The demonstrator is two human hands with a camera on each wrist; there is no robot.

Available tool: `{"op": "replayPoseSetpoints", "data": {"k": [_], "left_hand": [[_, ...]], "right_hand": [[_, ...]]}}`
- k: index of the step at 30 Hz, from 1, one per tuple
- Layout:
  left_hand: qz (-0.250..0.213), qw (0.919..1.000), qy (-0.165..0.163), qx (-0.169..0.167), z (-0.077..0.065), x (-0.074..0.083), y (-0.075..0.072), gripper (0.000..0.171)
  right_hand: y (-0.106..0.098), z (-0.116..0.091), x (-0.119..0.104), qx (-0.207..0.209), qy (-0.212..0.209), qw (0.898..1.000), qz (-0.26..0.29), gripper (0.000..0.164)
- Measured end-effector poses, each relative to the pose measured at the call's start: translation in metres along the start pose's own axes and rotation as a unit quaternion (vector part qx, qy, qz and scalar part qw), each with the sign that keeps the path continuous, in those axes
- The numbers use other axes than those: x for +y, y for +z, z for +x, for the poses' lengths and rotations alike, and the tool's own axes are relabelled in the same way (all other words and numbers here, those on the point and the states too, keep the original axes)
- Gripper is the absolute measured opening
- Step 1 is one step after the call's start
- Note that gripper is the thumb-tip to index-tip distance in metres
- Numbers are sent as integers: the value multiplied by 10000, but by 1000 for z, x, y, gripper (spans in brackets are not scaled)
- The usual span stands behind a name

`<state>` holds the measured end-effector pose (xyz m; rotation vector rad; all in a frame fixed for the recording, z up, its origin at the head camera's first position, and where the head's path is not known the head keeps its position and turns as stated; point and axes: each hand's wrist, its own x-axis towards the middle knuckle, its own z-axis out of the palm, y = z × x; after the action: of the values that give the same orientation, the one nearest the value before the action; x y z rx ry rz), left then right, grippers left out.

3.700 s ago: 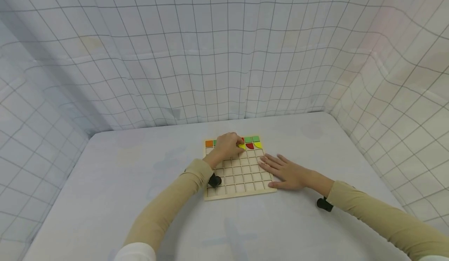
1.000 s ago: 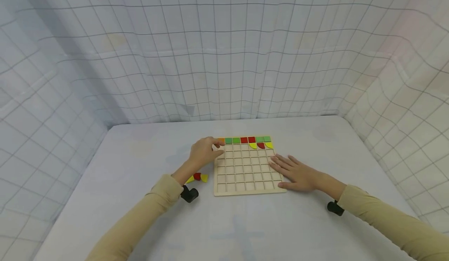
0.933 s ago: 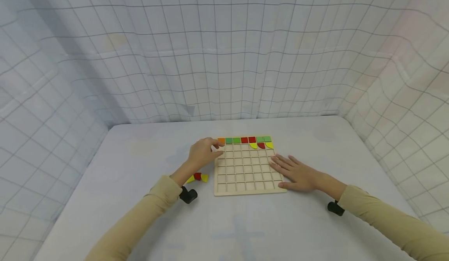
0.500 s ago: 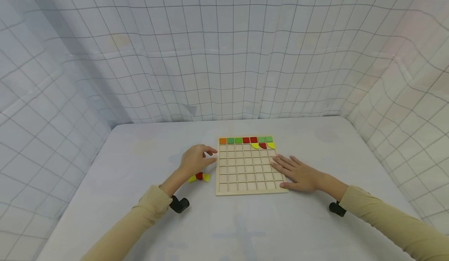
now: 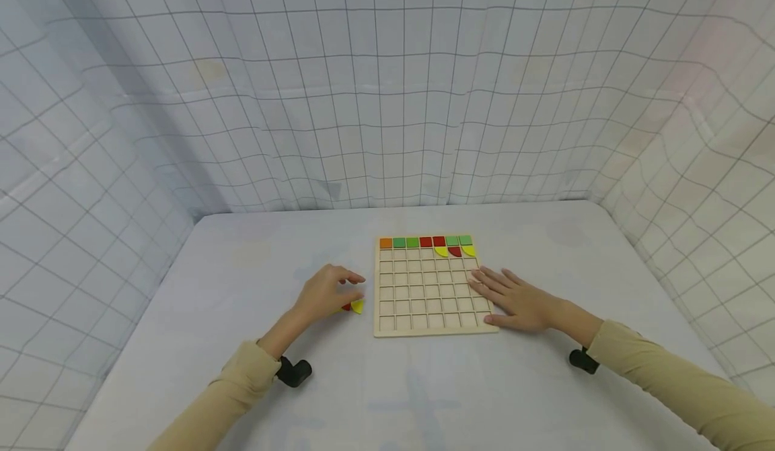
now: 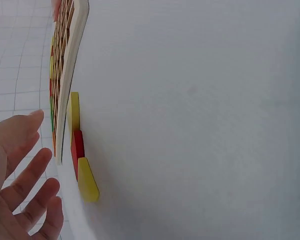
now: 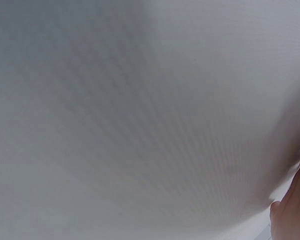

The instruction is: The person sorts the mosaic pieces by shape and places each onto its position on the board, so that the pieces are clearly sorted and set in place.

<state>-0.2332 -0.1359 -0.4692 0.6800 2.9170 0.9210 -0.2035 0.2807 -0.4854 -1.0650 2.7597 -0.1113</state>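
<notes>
A wooden grid board (image 5: 436, 333) lies flat on the table. Its far row holds orange, green and red square tiles. Below their right end sit two yellow quarter-round tiles (image 5: 441, 252) with a red one (image 5: 455, 252) between them. My left hand (image 5: 323, 293) hovers left of the board, fingers and thumb apart, nothing between them. Close by its thumb lie three loose tiles, partly covered in the head view: a yellow tile (image 6: 88, 181), a red tile (image 6: 78, 145) and another yellow tile (image 6: 75, 112). My right hand (image 5: 517, 301) rests flat, fingers spread over the board's right edge.
A white cloth covers the table (image 5: 412, 404). Grid-patterned curtain walls (image 5: 387, 101) stand behind and at both sides. A black wrist camera (image 5: 294, 372) sits below my left wrist, and another black camera (image 5: 583, 361) below my right.
My left hand has let go of a yellow quarter-round tile on the board, then moved left and nearer me, to the loose tiles. My right hand stays at the board's edge.
</notes>
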Motion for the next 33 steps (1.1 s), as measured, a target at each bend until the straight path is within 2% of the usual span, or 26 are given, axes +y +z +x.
{"op": "replayPoseSetpoints", "data": {"k": [6,10,20,26,33], "left_hand": [[164,9998,101,-3,-10,-8,-2,27],[153,9995,283,-31,-14,-11,-1,30],[443,9967,674,-114,-17,-12,4,36],[615,9954,709,-192,-15,-12,7,32],[684,9958,523,-308,-13,-10,7,29]], "right_hand": [[0,0,-1,53,-14,10000,-6,74],[-2,0,-2,-36,56,10000,-31,74],[-7,-1,-9,-52,35,10000,-51,73],[-7,-1,-9,-40,8,10000,-31,73],[-6,1,-7,-55,9,10000,-29,74]]}}
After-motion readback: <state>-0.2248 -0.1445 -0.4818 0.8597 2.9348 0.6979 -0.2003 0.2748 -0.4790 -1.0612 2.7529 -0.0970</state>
